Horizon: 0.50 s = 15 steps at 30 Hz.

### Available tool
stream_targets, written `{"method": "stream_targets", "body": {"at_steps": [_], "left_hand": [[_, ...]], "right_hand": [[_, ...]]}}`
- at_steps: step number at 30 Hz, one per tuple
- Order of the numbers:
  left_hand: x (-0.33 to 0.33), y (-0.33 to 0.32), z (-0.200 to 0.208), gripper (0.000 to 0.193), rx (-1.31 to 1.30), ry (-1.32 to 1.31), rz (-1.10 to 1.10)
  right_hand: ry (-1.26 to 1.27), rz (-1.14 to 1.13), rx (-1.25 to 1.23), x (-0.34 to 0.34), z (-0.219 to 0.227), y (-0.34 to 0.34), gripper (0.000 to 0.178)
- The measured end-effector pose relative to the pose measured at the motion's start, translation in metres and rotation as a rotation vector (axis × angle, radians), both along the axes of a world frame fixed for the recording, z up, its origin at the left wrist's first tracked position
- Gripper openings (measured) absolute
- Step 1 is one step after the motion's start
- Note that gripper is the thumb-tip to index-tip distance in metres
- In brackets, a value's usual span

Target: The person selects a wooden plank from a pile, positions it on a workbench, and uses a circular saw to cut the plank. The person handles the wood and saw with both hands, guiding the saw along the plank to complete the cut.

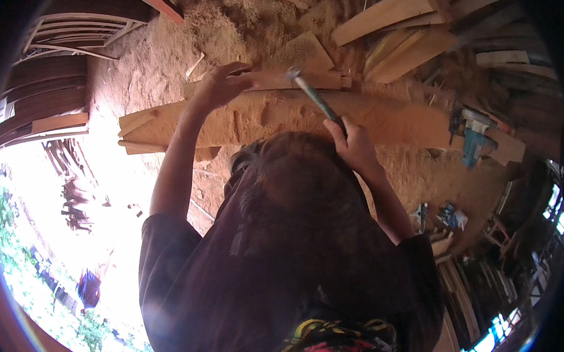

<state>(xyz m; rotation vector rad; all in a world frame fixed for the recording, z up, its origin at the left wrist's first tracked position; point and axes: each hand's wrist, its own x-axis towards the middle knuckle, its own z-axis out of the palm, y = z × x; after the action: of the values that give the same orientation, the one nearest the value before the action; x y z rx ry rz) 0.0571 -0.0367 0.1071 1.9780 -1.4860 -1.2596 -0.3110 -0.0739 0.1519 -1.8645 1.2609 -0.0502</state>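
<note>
wooden bar (pixel 275 82), left hand (pixel 220 88) near one end, right hand (pixel 353 141) — gripping hammer (pixel 317 98)

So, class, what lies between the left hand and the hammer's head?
In the head-camera view, a stretch of wooden piece lies between the left hand and the hammer's head.

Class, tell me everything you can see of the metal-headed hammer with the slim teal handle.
The metal-headed hammer with the slim teal handle has a small, silvery, slightly blurred head and a straight shaft darkening toward the grip. The person's bare right hand is closed around the grip end. It slants up and left in the picture, its head over or near the narrow brown wooden strip; whether they touch cannot be told.
</note>
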Motion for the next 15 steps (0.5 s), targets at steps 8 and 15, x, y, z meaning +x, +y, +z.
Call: {"method": "stream_targets", "body": {"at_steps": [8,15], "left_hand": [[-0.084,-0.025,-0.009,0.058,-0.292,-0.187,-0.195],[-0.065,-0.019,-0.027,0.051,-0.366,-0.041,-0.179]], "right_hand": [[-0.233,-0.311,0.01,-0.009,0.002,0.0,0.041],[-0.225,-0.387,0.028,-0.018,0.008,-0.001,0.035]]}}
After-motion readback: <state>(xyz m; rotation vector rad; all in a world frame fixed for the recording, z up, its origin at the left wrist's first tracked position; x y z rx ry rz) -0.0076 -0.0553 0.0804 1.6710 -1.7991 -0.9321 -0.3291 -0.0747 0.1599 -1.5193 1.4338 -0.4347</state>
